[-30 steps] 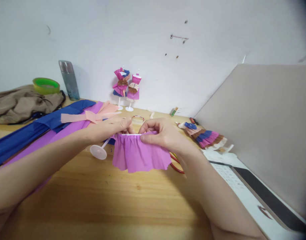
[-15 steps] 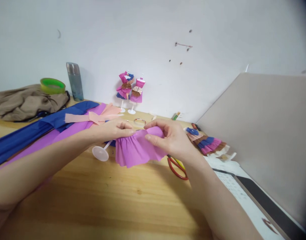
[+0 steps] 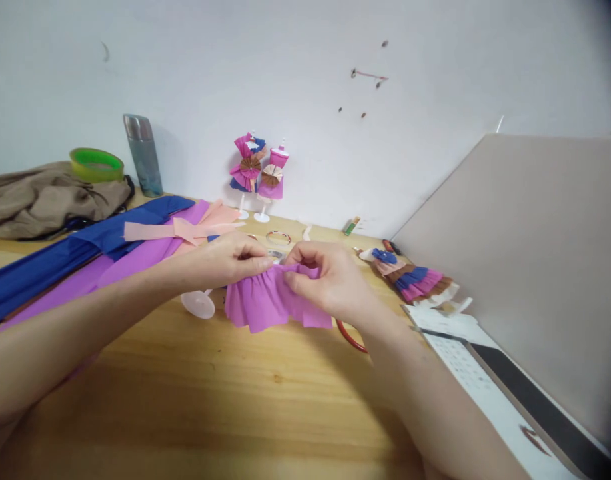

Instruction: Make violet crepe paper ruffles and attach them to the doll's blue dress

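The left hand (image 3: 230, 260) pinches the gathered top edge of a purple ruffle (image 3: 258, 303) between thumb and fingers, and the right hand (image 3: 330, 277) grips the same edge just beside it, thumb in front and fingers curled behind. The ruffle hangs below the fingers in loose folds, over the table (image 3: 265, 413). Something silvery and rounded shows between the two sets of fingers, though it is too small and covered to name with confidence. To the left of the ruffle, below the left fingers, a round white base (image 3: 198, 305) stands on edge; below the right fingers, a red handle (image 3: 351, 338) pokes out from behind the wrist. Beyond the fingers lies a thin hoop (image 3: 278, 237), and farther off stand two small dress forms (one (image 3: 246, 165) frilled, the other (image 3: 272, 177) slimmer).
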Available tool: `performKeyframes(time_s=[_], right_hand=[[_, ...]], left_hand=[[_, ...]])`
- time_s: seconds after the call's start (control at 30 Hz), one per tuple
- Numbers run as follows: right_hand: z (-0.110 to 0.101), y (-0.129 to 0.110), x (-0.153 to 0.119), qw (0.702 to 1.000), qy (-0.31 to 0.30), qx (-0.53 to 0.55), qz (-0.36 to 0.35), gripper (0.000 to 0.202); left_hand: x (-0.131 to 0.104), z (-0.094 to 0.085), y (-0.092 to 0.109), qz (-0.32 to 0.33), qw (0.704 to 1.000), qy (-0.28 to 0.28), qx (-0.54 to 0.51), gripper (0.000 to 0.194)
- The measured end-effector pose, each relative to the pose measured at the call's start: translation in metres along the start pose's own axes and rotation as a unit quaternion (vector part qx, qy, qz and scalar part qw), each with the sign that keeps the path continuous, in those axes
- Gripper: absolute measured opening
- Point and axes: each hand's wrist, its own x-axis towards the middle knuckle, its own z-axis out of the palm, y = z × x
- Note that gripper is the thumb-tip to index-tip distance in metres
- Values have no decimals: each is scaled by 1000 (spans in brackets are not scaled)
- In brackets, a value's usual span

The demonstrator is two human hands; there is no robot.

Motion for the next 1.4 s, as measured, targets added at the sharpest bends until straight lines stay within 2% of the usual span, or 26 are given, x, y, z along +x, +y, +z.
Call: performKeyframes(time_s=[0.17,0.33,0.6,0.9,1.4], right_hand=[[5,0,-1,1000,14,14,-13,9],[9,-1,-2,998,-17,58,-33,12],[4,3,2,998,31,45,26,13],[4,1,3,996,8,70,62,12],[7,9,9,996,28,70,57,22]], left_hand=[[0,1,2,2,1000,7,16,36],[1,1,1,3,999,11,30,34],[0,0,3,-4,999,16,33,37],[1,-1,2,1,998,30,50,37],[-1,0,7,15,997,25,74,36]])
